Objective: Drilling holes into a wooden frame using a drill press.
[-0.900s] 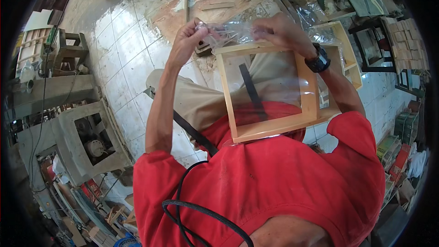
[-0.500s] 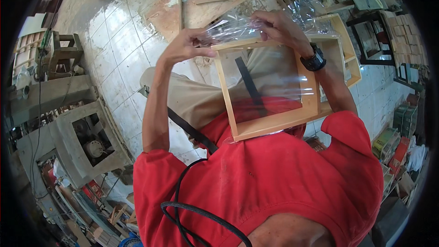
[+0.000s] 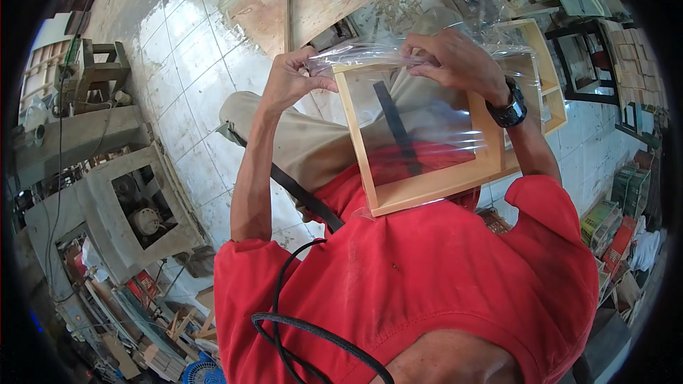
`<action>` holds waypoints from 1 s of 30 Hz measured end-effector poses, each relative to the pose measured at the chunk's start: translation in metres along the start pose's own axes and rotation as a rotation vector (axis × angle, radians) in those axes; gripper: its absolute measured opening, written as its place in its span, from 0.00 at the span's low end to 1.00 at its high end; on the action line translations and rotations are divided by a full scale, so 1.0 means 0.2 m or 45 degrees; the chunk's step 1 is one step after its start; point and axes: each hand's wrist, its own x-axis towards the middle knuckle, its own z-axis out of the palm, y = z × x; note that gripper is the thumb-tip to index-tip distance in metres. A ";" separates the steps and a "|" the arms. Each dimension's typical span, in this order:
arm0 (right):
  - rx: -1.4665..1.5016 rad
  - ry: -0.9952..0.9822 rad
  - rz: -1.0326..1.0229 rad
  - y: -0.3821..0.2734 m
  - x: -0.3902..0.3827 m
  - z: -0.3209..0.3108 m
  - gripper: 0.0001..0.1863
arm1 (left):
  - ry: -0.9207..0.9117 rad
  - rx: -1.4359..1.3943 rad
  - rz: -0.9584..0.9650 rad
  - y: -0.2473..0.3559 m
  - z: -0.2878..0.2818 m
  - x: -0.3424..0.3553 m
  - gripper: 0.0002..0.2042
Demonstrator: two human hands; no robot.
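1. Fingers of the left hand [image 3: 288,84] are curled on the gathered border of a clear film [image 3: 340,55], just beyond the far left corner of a pale wooden frame [image 3: 427,192]; the thumb stretches toward that corner, though whether it touches the wood I cannot tell.
2. Thumb and fingers of the right hand [image 3: 459,64] are bent together on the film at the frame's far edge; a black watch [image 3: 508,103] circles this wrist.
3. Over the lap lies the frame, tilted a little, its near edge close against the red shirt [image 3: 441,263].
4. Film spans its opening, glinting near the right crosspiece, with a dark strap [image 3: 395,124] showing through.
5. More film lies crumpled past the far right corner, by another pale wooden piece [image 3: 535,37].
6. Beyond the knees, a plywood board [image 3: 313,11] rests on the tiled floor [image 3: 192,99].
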 end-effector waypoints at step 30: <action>-0.220 -0.186 0.017 -0.13 -0.08 0.10 0.17 | 0.097 -0.102 0.155 0.13 0.11 -0.19 0.10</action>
